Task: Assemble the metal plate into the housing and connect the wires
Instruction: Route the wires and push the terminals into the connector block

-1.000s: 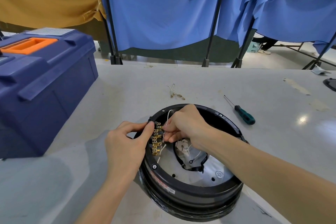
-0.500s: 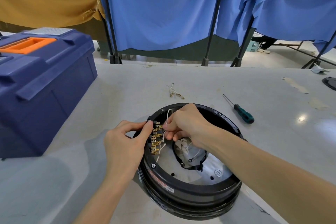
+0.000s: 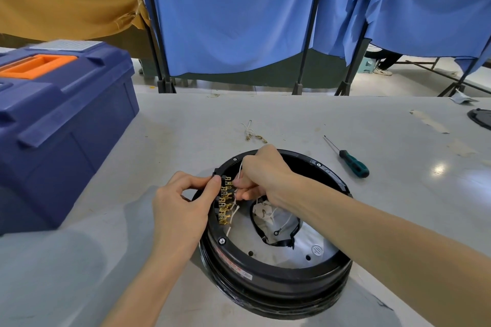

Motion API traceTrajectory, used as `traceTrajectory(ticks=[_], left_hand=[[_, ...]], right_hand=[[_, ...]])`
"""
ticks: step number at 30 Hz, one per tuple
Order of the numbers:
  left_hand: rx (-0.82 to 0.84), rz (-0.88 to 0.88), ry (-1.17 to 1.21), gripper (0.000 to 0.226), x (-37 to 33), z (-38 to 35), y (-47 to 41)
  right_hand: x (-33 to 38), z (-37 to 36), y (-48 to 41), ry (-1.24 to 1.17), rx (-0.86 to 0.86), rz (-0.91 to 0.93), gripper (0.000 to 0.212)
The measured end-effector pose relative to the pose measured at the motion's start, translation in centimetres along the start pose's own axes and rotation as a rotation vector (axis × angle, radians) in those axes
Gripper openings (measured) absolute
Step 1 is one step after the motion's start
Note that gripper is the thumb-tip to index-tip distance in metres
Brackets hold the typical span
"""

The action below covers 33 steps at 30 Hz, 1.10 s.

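A round black housing (image 3: 276, 277) stands on the grey table in front of me. The silver metal plate (image 3: 300, 249) lies inside it, with a dark opening and loose white wires (image 3: 271, 216) at its centre. A strip of brass terminals (image 3: 225, 200) runs along the housing's inner left wall. My left hand (image 3: 180, 207) grips the housing's left rim beside the terminals, thumb on the outside. My right hand (image 3: 261, 174) reaches in from the right and pinches a thin white wire at the upper terminals.
A blue toolbox (image 3: 58, 125) with an orange handle fills the left side of the table. A green-handled screwdriver (image 3: 350, 159) lies right of the housing. A small bundle of spare wires (image 3: 252, 133) lies behind it. A dark object (image 3: 481, 118) sits at the far right edge.
Both hands stay at the terminal strip with only slight finger shifts. My right hand has crept a little upward along the terminals.
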State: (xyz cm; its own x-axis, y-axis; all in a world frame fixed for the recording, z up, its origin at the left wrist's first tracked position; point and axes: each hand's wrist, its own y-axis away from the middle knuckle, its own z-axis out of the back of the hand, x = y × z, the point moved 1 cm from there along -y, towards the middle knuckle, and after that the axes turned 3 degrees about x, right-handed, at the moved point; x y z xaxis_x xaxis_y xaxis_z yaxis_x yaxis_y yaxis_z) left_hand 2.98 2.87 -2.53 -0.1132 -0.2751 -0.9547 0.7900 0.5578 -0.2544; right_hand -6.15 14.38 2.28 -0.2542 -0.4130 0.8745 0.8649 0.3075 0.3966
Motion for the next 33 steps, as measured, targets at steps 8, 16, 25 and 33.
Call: traceTrajectory(ticks=[8, 16, 25, 33], left_hand=[[0.049, 0.003, 0.029, 0.016, -0.2, 0.1, -0.2], [0.058, 0.000, 0.019, 0.018, -0.2, 0.0, -0.3], [-0.025, 0.013, -0.027, 0.011, -0.5, 0.0, 0.2], [-0.046, 0.005, -0.048, 0.006, -0.9, 0.1, 0.6]], right_hand=[[0.3, -0.9, -0.1, 0.009, -0.106, -0.013, 0.016], [0.4, -1.2, 0.3, -0.026, -0.096, -0.031, 0.022], [-0.3, 0.6, 1.4, -0.042, 0.163, -0.029, 0.004], [-0.5, 0.6, 1.2, 0.015, 0.093, -0.021, 0.004]])
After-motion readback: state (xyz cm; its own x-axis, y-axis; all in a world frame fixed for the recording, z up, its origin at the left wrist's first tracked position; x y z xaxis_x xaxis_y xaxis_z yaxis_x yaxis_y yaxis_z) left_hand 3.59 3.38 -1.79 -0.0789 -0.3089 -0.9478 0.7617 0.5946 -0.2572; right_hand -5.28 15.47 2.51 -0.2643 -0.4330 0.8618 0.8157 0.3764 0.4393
